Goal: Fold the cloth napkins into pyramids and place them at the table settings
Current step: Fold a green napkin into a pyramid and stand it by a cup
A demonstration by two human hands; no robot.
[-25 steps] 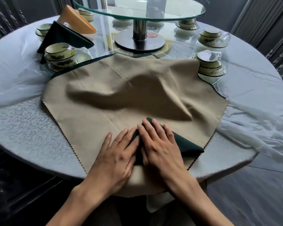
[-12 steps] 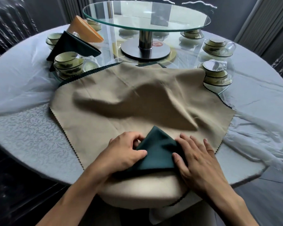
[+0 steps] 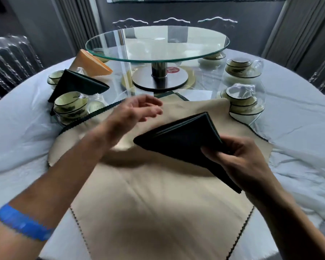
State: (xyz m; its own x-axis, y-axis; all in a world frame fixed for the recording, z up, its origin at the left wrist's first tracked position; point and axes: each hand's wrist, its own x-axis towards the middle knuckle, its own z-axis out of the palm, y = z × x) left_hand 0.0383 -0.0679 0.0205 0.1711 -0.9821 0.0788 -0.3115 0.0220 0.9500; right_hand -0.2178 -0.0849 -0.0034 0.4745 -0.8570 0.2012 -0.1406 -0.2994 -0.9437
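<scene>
Head view, right hand point(image 3: 238, 158) gripping napkin point(image 3: 182, 136)

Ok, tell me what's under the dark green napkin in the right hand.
The tan cloth lies beneath the dark green napkin, which the right hand holds. What lies under that cloth is hidden.

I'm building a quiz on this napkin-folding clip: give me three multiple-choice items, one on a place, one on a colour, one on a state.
1. Where does the orange folded napkin stand?
A. far left, beyond a dark green one
B. on the glass turntable
C. beside the right-hand cups

2. What colour is the napkin being held?
A. orange
B. dark green
C. white

3. What is the left hand doing?
A. pinching the napkin
B. pressing the beige cloth
C. hovering open, holding nothing

Answers: 1 A, the orange folded napkin stands behind the placed green one. 2 B, the right hand grips a dark green napkin. 3 C, the left hand has loose fingers above the beige cloth.
</scene>
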